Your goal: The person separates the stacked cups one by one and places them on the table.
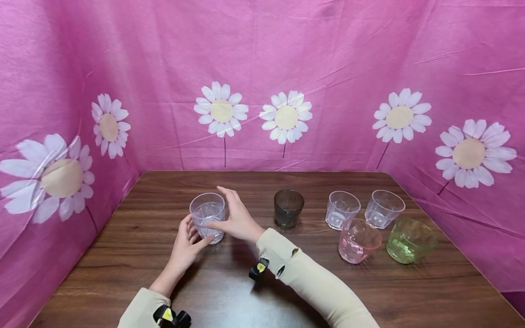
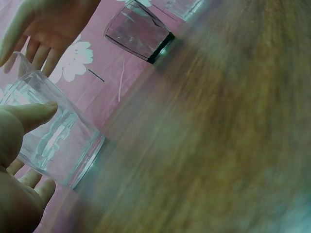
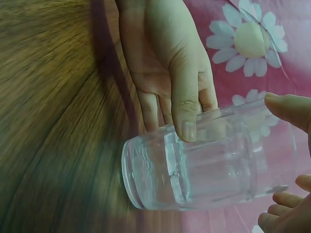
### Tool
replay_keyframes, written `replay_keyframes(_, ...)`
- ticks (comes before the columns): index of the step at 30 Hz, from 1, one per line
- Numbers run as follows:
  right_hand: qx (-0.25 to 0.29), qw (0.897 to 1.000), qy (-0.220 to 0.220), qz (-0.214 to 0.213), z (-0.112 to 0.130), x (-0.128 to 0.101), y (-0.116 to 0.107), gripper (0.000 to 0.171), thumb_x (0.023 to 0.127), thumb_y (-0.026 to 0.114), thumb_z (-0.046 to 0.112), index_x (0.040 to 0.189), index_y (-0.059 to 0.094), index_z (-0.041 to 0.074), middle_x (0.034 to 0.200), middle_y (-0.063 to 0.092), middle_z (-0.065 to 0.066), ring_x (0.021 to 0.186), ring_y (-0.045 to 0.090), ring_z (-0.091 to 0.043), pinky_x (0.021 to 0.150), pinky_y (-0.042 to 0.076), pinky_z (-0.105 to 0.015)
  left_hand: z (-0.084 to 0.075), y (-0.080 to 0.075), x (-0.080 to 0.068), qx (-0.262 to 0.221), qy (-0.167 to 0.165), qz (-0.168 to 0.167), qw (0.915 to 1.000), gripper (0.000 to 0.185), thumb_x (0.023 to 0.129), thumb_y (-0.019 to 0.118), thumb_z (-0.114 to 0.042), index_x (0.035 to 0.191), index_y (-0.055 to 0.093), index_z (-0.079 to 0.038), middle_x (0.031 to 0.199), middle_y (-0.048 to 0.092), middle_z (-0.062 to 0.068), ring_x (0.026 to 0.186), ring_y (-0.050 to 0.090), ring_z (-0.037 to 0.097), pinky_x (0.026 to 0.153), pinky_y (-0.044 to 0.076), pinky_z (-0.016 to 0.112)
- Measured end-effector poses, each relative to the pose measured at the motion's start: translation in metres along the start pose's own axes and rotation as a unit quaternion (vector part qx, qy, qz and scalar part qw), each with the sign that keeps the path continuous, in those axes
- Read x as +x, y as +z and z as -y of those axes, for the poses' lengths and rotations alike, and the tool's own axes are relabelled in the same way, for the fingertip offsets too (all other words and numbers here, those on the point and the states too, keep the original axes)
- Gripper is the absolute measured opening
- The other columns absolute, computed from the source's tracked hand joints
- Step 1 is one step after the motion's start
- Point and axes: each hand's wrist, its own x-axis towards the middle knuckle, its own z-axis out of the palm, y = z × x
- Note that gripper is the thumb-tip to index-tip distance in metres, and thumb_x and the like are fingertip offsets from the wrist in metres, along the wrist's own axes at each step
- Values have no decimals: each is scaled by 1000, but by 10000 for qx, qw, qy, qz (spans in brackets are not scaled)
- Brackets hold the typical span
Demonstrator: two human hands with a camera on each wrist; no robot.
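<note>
A clear ribbed glass [image 1: 207, 216] [image 2: 53, 141] [image 3: 204, 170] stands upright on the brown wooden table [image 1: 229, 291], left of centre. My left hand [image 1: 192, 234] cups its near left side, the thumb [image 2: 29, 114] [image 3: 187, 111] lying on the wall and the fingers reaching round behind it. To the glass's right my right hand [image 1: 231, 214] [image 2: 43, 24] has its fingers spread and straight. Only its thumb tip [image 3: 289, 107] touches the glass near the rim.
A dark smoky glass [image 1: 289, 208] [image 2: 138, 34] stands right of my hands. Farther right are two clear glasses [image 1: 342, 209] [image 1: 384, 208], a pink one [image 1: 358, 240] and a green one [image 1: 410, 239]. Pink daisy cloth [image 1: 262, 68] walls the table on three sides.
</note>
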Motion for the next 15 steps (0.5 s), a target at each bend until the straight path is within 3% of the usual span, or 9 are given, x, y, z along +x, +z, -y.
replay_keyframes(7, 173, 9994, 313, 37, -2, 6, 10, 97, 74, 89, 24, 152, 33, 5, 149, 41, -17, 131, 44, -27, 110, 37, -40, 0, 1, -1, 58, -22, 4, 10000, 82, 84, 70, 12, 147, 18, 11, 148, 34, 35, 136, 35, 44, 99, 36, 13)
replay_keyframes(15, 137, 9994, 305, -79, -3, 8, 15, 98, 71, 91, 21, 151, 36, 5, 146, 46, -14, 129, 47, -27, 109, 38, -39, 0, 0, 0, 54, 29, 3, 10000, 82, 84, 70, 12, 148, 18, 10, 147, 35, 35, 137, 34, 43, 99, 36, 12)
